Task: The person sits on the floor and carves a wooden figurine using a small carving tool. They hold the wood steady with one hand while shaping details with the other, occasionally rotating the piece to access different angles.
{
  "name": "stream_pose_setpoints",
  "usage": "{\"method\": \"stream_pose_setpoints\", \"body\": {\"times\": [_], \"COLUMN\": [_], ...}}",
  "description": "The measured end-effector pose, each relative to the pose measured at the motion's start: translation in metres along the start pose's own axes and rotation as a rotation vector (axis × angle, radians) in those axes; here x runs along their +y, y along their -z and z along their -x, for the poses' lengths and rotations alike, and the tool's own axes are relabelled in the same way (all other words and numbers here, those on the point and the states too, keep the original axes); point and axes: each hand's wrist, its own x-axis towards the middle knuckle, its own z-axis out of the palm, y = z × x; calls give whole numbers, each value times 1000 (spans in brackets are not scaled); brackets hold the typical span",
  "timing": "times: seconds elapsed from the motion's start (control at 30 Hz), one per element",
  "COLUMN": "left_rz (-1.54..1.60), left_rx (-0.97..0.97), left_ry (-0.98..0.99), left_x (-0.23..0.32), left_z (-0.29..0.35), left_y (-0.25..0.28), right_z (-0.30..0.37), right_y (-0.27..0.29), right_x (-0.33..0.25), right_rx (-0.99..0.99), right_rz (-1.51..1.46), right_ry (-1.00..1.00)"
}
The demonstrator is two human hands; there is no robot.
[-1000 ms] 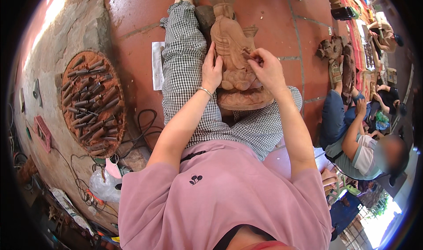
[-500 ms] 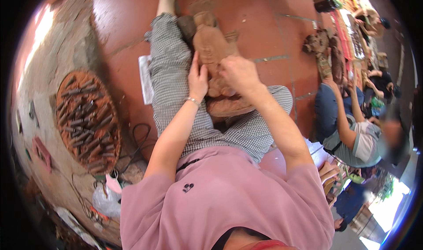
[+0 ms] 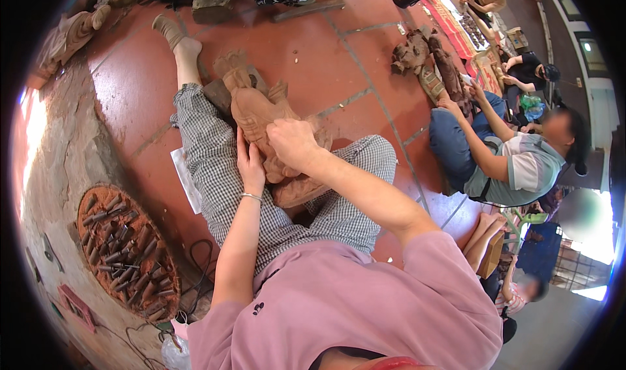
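A reddish-brown carved wooden figure (image 3: 251,106) lies tilted across my lap, its narrow end pointing away from me. Against its left side rests my left hand (image 3: 250,166), fingers stretched along the wood and thumb apart. My right hand (image 3: 291,145) is closed in a fist on top of the figure's middle. Whatever is inside that fist, if anything, is hidden. A rounded base (image 3: 298,191) of the same brown wood shows nearest to me, below my right wrist. Behind the figure, a dark block (image 3: 218,96) sits beside my outstretched left leg.
To the left, a round tray (image 3: 171,265) of reddish dust holds several dark chisel-like tools. A cable (image 3: 203,256) curls beside it. At right, a seated person (image 3: 512,158) handles another wooden carving (image 3: 430,86). A wooden strip (image 3: 308,10) lies on the red tiled floor (image 3: 319,50).
The whole view has swung, so the figure and hands appear further left and lower. My right hand now lies over the figure's middle. My left hand stays against its side.
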Motion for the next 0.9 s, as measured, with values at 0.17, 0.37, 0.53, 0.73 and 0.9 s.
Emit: {"method": "stream_pose_setpoints", "body": {"times": [0.17, 0.37, 0.53, 0.73, 0.9], "left_rz": [15, -10, -126, -125, -256], "left_rx": [0, 25, 111, 132, 136], "left_ry": [0, 0, -18, -38, -6], "left_x": [1, -1, -5, -1, 13], "left_z": [1, 0, 1, 1, 5], "left_y": [-2, -6, 0, -7, -8], "right_z": [2, 4, 2, -1, 0], "right_y": [-5, -3, 4, -2, 23], "right_x": [0, 1, -4, 7, 0], "right_rx": [2, 44, -78, 149, -177], "right_rz": [-27, -2, -1, -84, -59], "right_ry": [-45, -32, -51, 12, -104]}}
